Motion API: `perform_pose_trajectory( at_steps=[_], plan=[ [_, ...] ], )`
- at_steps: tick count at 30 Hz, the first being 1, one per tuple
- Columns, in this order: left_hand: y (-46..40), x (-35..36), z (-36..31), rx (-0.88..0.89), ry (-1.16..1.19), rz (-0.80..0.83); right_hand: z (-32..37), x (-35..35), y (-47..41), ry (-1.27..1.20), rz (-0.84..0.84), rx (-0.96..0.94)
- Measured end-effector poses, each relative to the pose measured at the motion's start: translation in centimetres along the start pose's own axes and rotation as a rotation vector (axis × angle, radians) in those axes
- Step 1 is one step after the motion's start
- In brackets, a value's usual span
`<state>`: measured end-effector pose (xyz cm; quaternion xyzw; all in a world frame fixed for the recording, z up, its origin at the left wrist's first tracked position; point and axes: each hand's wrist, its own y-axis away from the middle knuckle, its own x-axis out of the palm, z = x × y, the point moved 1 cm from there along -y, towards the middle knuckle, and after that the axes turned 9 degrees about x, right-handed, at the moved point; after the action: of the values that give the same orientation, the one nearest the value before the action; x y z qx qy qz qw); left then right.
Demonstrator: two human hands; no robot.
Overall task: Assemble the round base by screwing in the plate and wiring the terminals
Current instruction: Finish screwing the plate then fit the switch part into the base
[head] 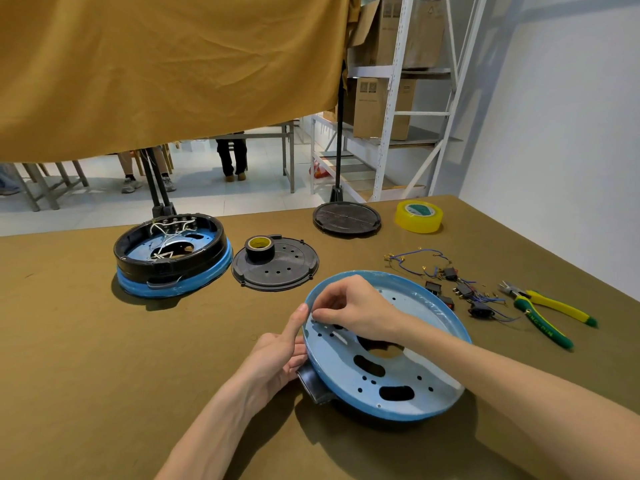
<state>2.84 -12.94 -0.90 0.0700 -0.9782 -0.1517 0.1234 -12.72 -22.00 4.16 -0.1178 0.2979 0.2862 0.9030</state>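
Olive-brown cloth covers the table (104,358), and the work sits at its near right.

Nearest, the left hand (277,358) holds the left edge of the round base (398,382), its fingers curled under the rim by a black housing and its thumb stretched up along the rim. The base is tipped up on that side, so its pale blue plate faces the person; its long slots run from the near right toward the far left. Just beyond, the right hand (349,310) reaches across from the right, fingertips pinched together over the far-left holes of the plate. It seems to hold something small, perhaps a screw, but that is too tiny to tell. The hole it is working at lies directly under those fingertips and just right of the left thumb, so the right hand is the one placed for driving, while the left only steadies.

Farther right lie the wires with terminals (446,275) and the yellow-green pliers (547,317), well apart from the base. Farther left are a black disc (287,271) carrying black tape (260,248) and a second base (169,258). At the far edge sit another disc (346,218) and yellow tape (419,216).
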Motion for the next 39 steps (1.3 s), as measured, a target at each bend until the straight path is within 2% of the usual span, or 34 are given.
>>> perform_pose_trajectory(
  at_steps=[5,9,13,18,22,25,36,39],
  plan=[
    [0.3,0.2,-0.3,-0.013,-0.007,0.022,-0.1,-0.2,0.1,-0.026,0.046,0.029],
    [0.4,-0.2,-0.4,-0.037,0.049,0.06,0.2,0.0,0.3,0.056,0.064,0.01],
    [0.2,0.0,-0.2,-0.035,0.052,0.062,0.6,-0.1,0.4,0.152,0.023,-0.009],
    [0.2,-0.3,-0.3,-0.047,0.097,0.109,0.1,1.0,0.8,0.139,-0.031,-0.003],
    [0.1,-0.6,-0.3,-0.068,0.117,0.133,-0.3,1.2,1.0,0.038,-0.084,0.01],
    [0.2,-0.5,-0.3,-0.046,0.086,0.112,-0.1,1.3,1.0,0.093,-0.123,-0.04],
    [0.4,-0.6,-0.7,-0.068,0.132,0.146,0.7,1.0,0.8,0.189,-0.036,-0.011],
    [0.2,-0.3,-0.6,-0.051,0.101,0.111,0.6,0.3,0.6,0.128,-0.023,0.043]
  ],
)
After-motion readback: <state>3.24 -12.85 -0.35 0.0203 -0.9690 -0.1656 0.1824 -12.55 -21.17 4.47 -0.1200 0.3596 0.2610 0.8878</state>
